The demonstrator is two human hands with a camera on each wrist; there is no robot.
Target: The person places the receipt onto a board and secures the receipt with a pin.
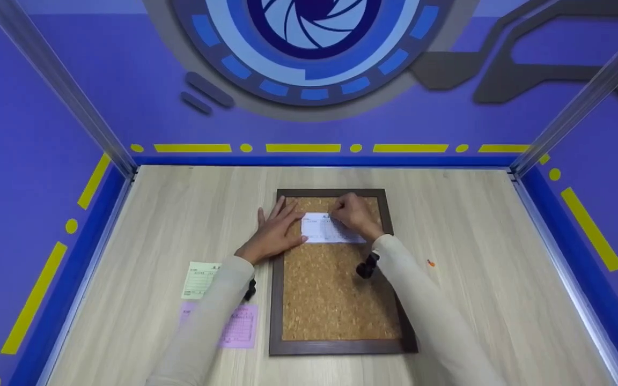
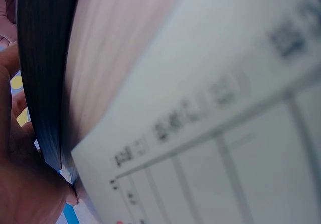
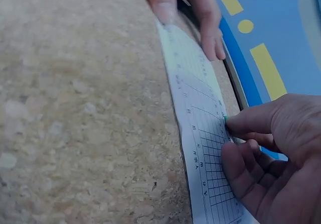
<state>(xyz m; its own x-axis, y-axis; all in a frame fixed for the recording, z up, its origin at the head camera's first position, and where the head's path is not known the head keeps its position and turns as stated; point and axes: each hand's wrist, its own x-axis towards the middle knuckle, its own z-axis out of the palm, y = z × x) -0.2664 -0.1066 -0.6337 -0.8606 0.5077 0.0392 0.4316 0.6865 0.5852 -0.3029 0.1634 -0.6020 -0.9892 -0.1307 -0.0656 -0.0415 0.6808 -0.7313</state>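
Note:
A white printed slip (image 1: 315, 229) lies across the upper part of a framed cork board (image 1: 336, 292). My left hand (image 1: 277, 231) has its fingers spread over the board's left side, with thumb and fingertip pressing the slip's left end. At the slip's top edge, near its middle, my right hand (image 1: 356, 214) pinches a small green pushpin (image 3: 225, 118) between thumb and forefinger. Only a bit of green shows past the thumb; the pin's point is hidden. The other right fingers are curled over the slip's right part, close to its grid of printed lines.
Left of the board, a green slip (image 1: 195, 281) and a purple slip (image 1: 242, 327) lie on the wooden table (image 1: 502, 321), partly covered by the left sleeve. A small orange thing (image 1: 431, 262) lies right of the board. Blue walls (image 1: 41, 177) enclose the table's back and sides.

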